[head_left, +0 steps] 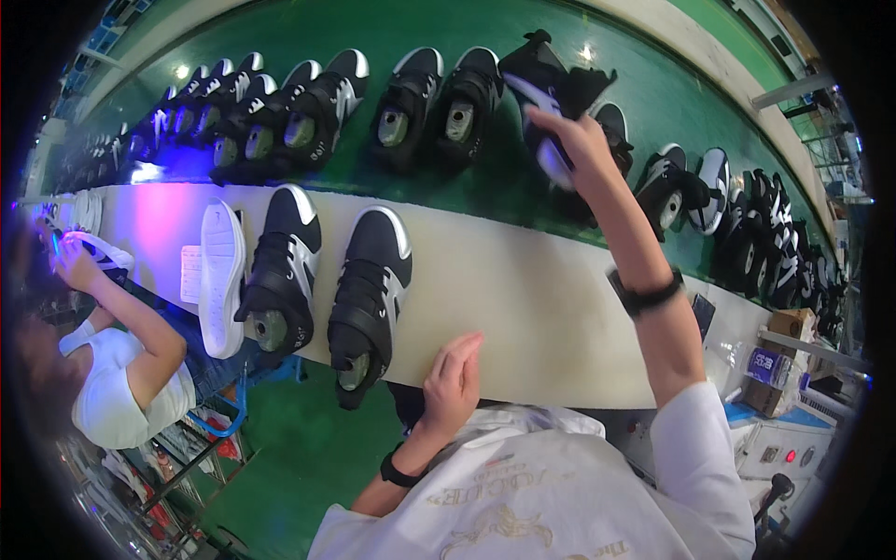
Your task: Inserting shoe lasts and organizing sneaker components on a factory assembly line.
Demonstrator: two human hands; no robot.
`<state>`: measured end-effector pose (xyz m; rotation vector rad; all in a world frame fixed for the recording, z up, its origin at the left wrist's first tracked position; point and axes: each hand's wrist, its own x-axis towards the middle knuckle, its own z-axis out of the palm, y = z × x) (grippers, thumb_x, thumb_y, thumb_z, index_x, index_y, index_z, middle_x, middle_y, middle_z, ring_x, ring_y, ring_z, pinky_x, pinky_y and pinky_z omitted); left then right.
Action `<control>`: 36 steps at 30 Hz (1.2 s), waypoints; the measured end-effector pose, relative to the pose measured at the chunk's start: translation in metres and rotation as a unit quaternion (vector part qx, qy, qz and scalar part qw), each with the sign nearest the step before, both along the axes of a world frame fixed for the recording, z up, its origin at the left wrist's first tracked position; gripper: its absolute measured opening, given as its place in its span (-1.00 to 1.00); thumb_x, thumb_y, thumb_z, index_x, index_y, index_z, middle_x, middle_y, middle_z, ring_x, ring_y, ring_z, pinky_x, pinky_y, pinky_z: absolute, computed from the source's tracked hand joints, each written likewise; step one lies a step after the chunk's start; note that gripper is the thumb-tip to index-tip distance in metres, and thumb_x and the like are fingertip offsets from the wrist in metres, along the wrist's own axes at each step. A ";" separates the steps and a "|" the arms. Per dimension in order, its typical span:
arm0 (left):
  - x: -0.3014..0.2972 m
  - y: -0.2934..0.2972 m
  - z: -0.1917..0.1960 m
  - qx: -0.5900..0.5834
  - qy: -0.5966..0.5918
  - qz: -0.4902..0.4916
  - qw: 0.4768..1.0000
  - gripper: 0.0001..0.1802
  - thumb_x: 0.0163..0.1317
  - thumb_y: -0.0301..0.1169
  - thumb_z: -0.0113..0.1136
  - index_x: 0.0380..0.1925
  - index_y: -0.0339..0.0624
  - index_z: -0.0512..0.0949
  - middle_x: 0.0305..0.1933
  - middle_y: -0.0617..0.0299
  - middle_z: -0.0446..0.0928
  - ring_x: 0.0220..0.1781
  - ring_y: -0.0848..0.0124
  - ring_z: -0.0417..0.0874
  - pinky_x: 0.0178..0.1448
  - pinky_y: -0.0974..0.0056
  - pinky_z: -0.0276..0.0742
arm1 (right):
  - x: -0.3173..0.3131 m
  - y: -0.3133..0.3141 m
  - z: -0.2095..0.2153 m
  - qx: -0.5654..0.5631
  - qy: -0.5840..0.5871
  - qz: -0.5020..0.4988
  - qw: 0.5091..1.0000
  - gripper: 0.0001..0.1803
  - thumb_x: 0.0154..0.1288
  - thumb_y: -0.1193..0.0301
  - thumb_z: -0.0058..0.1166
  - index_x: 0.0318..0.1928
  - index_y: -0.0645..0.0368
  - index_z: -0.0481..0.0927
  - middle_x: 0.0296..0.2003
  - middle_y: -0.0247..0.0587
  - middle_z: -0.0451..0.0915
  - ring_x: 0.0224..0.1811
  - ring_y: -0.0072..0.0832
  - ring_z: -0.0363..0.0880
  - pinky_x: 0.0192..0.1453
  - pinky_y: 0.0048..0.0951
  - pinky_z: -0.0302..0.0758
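Over the green belt, my right hand [581, 149] is closed on a black-and-white shoe [537, 75] whose black straps or flaps stick out at the top. My fingers and the shoe are slightly blurred, and part of the shoe is hidden behind the hand. At the near edge of the pale worktable, my left hand [454, 381] is held with its fingers stretched out and nothing in it. To its left on the table stands a black shoe with a silver toe [371, 280]. Farther left are a similar shoe [285, 261] and a white sole [222, 278] stood on end.
Several black shoes [406, 93] line the green belt [373, 28] beyond the pale worktable [495, 308]. A co-worker [121, 373] handles a white shoe part at the left, near purple light. Cardboard boxes [770, 387] and a white machine panel [784, 457] are at the right.
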<state>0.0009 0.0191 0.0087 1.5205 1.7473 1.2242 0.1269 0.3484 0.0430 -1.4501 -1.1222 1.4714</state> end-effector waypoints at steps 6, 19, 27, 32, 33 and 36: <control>0.002 0.006 0.036 0.009 -0.074 0.080 0.994 -0.68 0.30 -0.58 0.16 0.07 -0.30 0.53 0.01 -0.03 0.62 0.13 0.05 0.65 0.19 0.12 0.55 | 0.092 -0.185 0.053 0.078 -0.131 0.245 0.957 -0.24 -0.09 0.48 0.50 0.19 0.33 0.48 0.07 -0.09 0.59 0.14 -0.32 0.55 0.27 -0.31 0.43; -0.023 0.064 0.068 -0.313 -0.211 -0.218 0.900 -0.69 0.29 -0.45 0.29 0.03 -0.23 0.64 -0.11 0.23 0.65 -0.11 0.46 0.60 0.05 0.30 0.52 | 0.132 -0.206 0.048 0.224 -0.223 0.476 0.821 -0.02 -0.16 0.56 0.48 0.38 0.14 0.35 0.29 -0.12 0.44 0.33 -0.07 0.37 0.42 -0.15 0.38; 0.014 0.072 0.113 -0.288 -0.102 -0.252 0.918 -0.74 0.32 -0.36 0.31 -0.06 -0.23 0.66 -0.27 0.29 0.65 -0.36 0.50 0.60 -0.18 0.38 0.54 | 0.143 -0.218 0.062 0.177 -0.141 0.436 0.871 -0.20 -0.03 0.52 0.43 0.32 0.12 0.47 0.17 -0.13 0.52 0.18 -0.10 0.48 0.19 -0.17 0.49; 0.054 0.053 0.109 0.043 -0.054 -0.194 0.979 -0.92 0.19 -0.50 0.22 -0.31 -0.22 0.55 -0.38 0.12 0.58 -0.38 0.23 0.65 -0.31 0.18 0.54 | 0.145 -0.212 0.054 0.188 -0.133 0.432 0.872 -0.24 0.00 0.57 0.38 0.30 0.10 0.49 0.19 -0.12 0.52 0.18 -0.10 0.50 0.17 -0.18 0.51; 0.060 0.042 0.107 0.171 0.052 -0.236 0.955 -0.86 0.09 -0.54 0.22 -0.31 -0.19 0.55 -0.31 0.15 0.59 -0.34 0.28 0.66 -0.32 0.24 0.53 | 0.146 -0.212 0.055 0.188 -0.133 0.431 0.872 -0.24 0.00 0.57 0.38 0.30 0.10 0.49 0.19 -0.12 0.52 0.18 -0.10 0.50 0.17 -0.18 0.51; 0.059 0.017 0.119 0.152 0.074 -0.393 0.904 -0.79 0.07 -0.54 0.24 -0.23 -0.20 0.58 -0.26 0.15 0.60 -0.34 0.29 0.65 -0.32 0.24 0.54 | 0.152 -0.214 0.051 0.193 -0.115 0.446 0.866 -0.28 0.03 0.67 0.29 0.29 0.12 0.51 0.19 -0.11 0.53 0.19 -0.09 0.51 0.19 -0.17 0.52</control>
